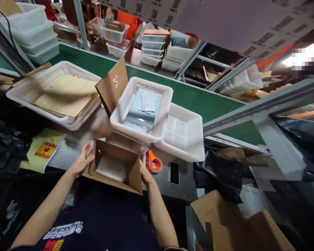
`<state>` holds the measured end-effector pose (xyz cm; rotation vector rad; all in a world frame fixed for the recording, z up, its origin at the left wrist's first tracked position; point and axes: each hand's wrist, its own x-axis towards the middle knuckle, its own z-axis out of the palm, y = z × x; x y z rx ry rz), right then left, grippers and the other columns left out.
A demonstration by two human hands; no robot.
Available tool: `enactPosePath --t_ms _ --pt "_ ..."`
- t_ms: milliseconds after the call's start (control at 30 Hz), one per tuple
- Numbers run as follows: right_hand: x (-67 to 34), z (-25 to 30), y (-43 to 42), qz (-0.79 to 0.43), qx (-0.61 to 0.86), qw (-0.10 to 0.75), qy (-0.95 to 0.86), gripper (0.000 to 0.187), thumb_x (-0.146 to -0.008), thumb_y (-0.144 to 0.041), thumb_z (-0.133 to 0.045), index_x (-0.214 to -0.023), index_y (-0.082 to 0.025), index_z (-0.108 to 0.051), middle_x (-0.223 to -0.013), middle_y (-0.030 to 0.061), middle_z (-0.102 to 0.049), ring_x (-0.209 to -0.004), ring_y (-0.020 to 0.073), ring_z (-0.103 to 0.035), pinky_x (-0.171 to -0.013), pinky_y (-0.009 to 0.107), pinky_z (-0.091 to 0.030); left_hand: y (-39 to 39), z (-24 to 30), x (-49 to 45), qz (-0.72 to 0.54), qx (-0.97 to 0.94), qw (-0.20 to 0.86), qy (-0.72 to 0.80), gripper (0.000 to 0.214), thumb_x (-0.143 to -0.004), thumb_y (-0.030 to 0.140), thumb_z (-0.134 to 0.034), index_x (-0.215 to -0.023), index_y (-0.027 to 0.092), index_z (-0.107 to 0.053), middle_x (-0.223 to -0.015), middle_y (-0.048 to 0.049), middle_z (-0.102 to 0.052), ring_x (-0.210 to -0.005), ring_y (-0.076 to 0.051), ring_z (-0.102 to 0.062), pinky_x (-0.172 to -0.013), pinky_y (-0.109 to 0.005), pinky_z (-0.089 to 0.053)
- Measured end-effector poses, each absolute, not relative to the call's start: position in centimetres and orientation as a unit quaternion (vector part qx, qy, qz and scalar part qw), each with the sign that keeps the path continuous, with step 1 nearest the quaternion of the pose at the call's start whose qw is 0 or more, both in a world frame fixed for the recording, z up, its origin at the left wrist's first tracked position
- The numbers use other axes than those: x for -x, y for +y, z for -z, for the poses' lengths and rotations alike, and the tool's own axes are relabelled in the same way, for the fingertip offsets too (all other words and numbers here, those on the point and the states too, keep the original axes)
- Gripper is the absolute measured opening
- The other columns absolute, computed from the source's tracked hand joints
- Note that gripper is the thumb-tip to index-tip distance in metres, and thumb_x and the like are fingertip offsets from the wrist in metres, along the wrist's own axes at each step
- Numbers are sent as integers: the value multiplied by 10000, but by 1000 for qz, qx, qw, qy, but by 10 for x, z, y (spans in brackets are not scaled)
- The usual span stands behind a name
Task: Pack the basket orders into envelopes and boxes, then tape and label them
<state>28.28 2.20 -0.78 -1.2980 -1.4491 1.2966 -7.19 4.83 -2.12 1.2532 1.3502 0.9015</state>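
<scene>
Our left grip point(81, 161) lies spread, fingers flat against the left wall of the open cardboard box point(112, 169). Our right grip point(146, 174) presses the opposite wall, its fingers hidden behind the flap, so we cannot tell whether they curl over the edge. Braced from both sides, the box seems steadied mouth-up at the near edge of the table point(184, 181), close to our body. Just right of it lie an orange tape dispenser point(153, 162) and a phone point(174, 173), apart from the box, likely kept within reach. Behind the box's far flap a white basket point(119, 111) of packets overlaps an empty basket point(184, 136), and a brown carton point(112, 89) leans at its left. A wide basket point(23, 92) of cardboard sheets sits further left. Open room is narrow: bare table shows mainly left of the box, toward a yellow booklet point(43, 148). Beyond the baskets runs the green belt point(199, 99).
</scene>
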Motion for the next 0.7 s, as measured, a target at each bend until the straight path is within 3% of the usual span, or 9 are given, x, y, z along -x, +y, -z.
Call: enactPosePath --t_ms 67,133,267,367,433,533,600,633,700 --pt "-282 7 19 -547 504 368 -558 690 -914 -713 -583 -1405 -235 -655 -1307 144 -733 -1285 289 -658 -1053 493 -554 55 16 68 -354 -537 510 571 1066 -783 633 -804 -1611 260 -246 -1567 -220 -478 -1448 -373 -517 -1176 -561 -466" --pt "-277 7 21 -563 511 362 -539 755 -886 -731 -601 -1431 -209 -608 -1341 159 -711 -1261 291 -677 -1051 477 -565 58 11 63 -341 -560 512 554 1139 -722 537 -880 -1615 249 -234 -1572 -210 -464 -1469 -372 -484 -1240 -586 -372" --pt "-257 7 29 -507 559 415 -509 828 -754 -596 -816 -1432 -214 -531 -1340 155 -693 -1204 300 -698 -1048 477 -580 51 4 58 -332 -589 494 547 1099 -789 491 -844 -1645 261 -194 -1603 -199 -431 -1498 -377 -442 -1255 -608 -331" --pt "-247 6 32 -469 574 423 -522 845 -737 -514 -841 -1445 -214 -493 -1334 151 -676 -1223 294 -674 -1067 476 -567 48 4 59 -349 -611 440 558 1056 -795 487 -849 -1642 266 -258 -1707 -195 -273 -1605 -384 -237 -1299 -592 -234" --pt "-245 5 31 -427 574 448 -536 855 -744 -481 -829 -1473 -209 -473 -1423 162 -617 -1304 297 -622 -1117 486 -528 52 6 58 -388 -613 416 549 970 -798 488 -843 -1603 264 -349 -1741 -178 -186 -1613 -372 -219 -1298 -562 -253" --pt "-239 10 28 -322 576 539 -523 501 -855 -397 -692 -1317 -218 -623 -1407 140 -630 -1339 295 -594 -1164 523 -467 60 8 55 -459 -586 397 538 617 -840 452 -775 -1384 235 -582 -1638 -162 -386 -1468 -320 -482 -1214 -510 -415" --pt "-237 17 25 -252 586 587 -499 232 -910 -320 -563 -1037 -236 -738 -1146 105 -739 -1212 295 -665 -1115 556 -489 63 8 54 -483 -576 360 553 276 -874 393 -707 -1084 214 -702 -1415 -129 -612 -1323 -291 -606 -1156 -510 -476" --pt "-237 20 23 -225 594 594 -494 238 -917 -288 -520 -917 -245 -755 -1007 90 -757 -1142 297 -693 -1083 569 -504 64 7 56 -490 -578 337 559 166 -894 360 -662 -947 211 -712 -1280 -112 -690 -1262 -285 -644 -1132 -520 -495" --pt "-246 21 18 -197 599 564 -532 302 -904 -236 -487 -843 -262 -782 -900 77 -773 -1101 307 -715 -1071 599 -497 64 3 66 -479 -617 296 550 198 -920 298 -570 -812 222 -718 -1066 -85 -771 -1178 -283 -692 -1098 -548 -514"
